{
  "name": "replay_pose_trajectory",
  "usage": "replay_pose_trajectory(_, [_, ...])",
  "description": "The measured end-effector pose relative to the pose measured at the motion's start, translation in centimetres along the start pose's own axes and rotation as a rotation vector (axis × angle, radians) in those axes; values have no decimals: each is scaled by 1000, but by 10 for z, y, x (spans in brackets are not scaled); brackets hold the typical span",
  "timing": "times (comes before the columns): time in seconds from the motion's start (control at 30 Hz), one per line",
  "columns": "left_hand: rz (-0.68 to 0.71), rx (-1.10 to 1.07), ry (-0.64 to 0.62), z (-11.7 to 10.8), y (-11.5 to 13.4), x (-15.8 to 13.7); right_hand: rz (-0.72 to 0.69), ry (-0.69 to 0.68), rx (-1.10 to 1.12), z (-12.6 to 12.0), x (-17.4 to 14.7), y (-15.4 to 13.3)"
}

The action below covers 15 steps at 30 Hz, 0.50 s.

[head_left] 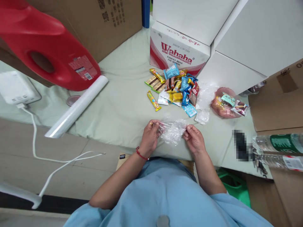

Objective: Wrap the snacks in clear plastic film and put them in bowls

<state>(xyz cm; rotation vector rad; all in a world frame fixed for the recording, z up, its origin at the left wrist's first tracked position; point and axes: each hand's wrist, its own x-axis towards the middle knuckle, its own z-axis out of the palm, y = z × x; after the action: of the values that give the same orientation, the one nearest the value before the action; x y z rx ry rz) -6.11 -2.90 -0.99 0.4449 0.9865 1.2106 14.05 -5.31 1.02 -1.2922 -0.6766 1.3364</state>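
Note:
Between my two hands a crumpled clear plastic bag (174, 131) is stretched near the front edge of the cloth-covered table. My left hand (151, 135) pinches its left side, thumb against fingers. The right side is pinched by my right hand (194, 138). Just beyond the bag lies a heap of wrapped snacks (176, 86) in yellow, blue, red and brown wrappers. One yellow snack bar (153, 101) sits apart at the heap's left. More crumpled clear plastic (205, 97) rests at the heap's right, beside a pink bowl (217, 110) holding several wrapped snacks.
A Wahaha carton (177, 52) stands behind the heap. At left are a red jug (59, 47), a white plastic film roll (78, 107) and a white power bank (19, 88) with a cable hanging down. Plastic bottles (279, 143) and keys (260, 164) lie at right.

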Motion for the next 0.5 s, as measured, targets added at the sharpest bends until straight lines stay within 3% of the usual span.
replay_pose_trajectory(0.13, [46,64,2,5,-1,0,-114,110,-323,-7,-2,7])
replay_pose_trajectory(0.3, [108,165,-16,8,-7,-1,-196,-8,-720,-2,-7,16])
replay_pose_trajectory(0.37, [133,164,1,6,-7,0,-214,-22,-713,3,-7,16])
replay_pose_trajectory(0.5, [192,163,92,0,-6,3,-139,-18,-465,3,-6,3])
